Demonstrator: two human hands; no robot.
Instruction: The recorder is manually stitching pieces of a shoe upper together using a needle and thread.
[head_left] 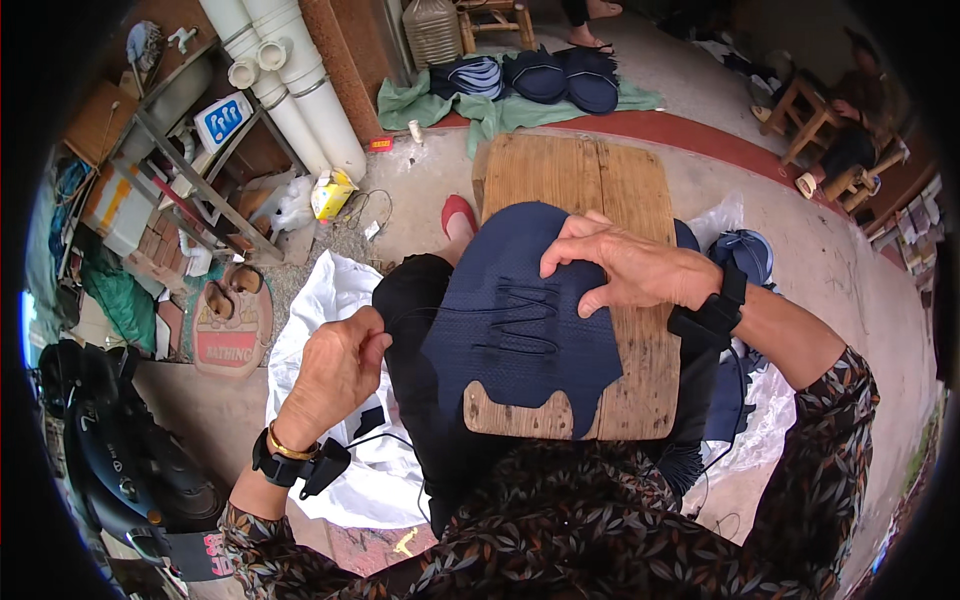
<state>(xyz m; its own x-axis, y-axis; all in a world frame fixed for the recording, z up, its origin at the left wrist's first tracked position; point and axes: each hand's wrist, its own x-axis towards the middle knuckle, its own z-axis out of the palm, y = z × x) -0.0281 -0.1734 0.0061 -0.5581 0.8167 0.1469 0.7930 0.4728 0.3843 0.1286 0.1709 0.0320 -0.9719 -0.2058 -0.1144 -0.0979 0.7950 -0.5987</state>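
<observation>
A navy shoe upper (470, 270) of textured fabric lies spread over a wooden board (655, 390) across my lap. Dark lace (530, 322) zigzags through the middle of the upper. My left hand (345, 365), left of the upper, is closed in a pinch on the lace, whose thin dark strand runs from the fingers towards the zigzag. My right hand (630, 265) rests over the upper's right side. Its thumb and index finger are apart, near the lacing, with nothing seen between them.
White plastic sheeting (310, 400) lies left of my legs. More navy uppers (745, 255) sit on plastic at the right. Several bundles of uppers (535, 75) rest on a green cloth (410, 105) ahead. A cluttered rack (215, 190) and a scooter (130, 460) stand left; a person sits far right.
</observation>
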